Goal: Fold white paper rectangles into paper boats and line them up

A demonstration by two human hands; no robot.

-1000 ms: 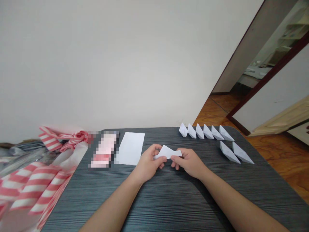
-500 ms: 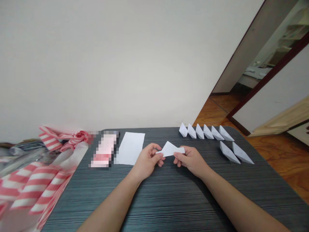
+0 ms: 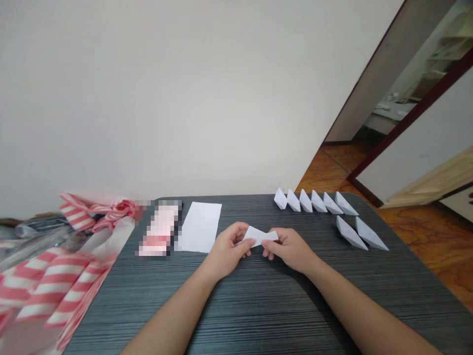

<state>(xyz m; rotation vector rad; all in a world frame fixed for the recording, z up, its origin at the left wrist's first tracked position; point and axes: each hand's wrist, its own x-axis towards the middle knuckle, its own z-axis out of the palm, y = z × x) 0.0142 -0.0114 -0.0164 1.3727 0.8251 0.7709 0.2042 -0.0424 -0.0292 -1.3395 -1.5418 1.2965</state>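
Note:
A small folded white paper piece [image 3: 260, 234] is pinched between both of my hands just above the dark striped table [image 3: 258, 305]. My left hand [image 3: 229, 250] grips its left end with thumb and fingers closed. My right hand [image 3: 290, 248] pinches its right end. A flat white sheet [image 3: 201, 227] lies on the table to the left of my left hand. Several finished folded paper boats stand in a row [image 3: 314, 201] at the far right of the table, with two more [image 3: 360, 233] just in front of them.
A blurred pink and white pack [image 3: 159, 229] lies beside the white sheet. Red and white striped bags [image 3: 55, 276] are heaped off the table's left edge. A plain wall stands behind the table, and an open doorway [image 3: 402, 103] with wooden floor is at the right.
The folded paper rose and tilted up between my hands half a second ago, then came back down and flatter. Both hands stayed in place on it.

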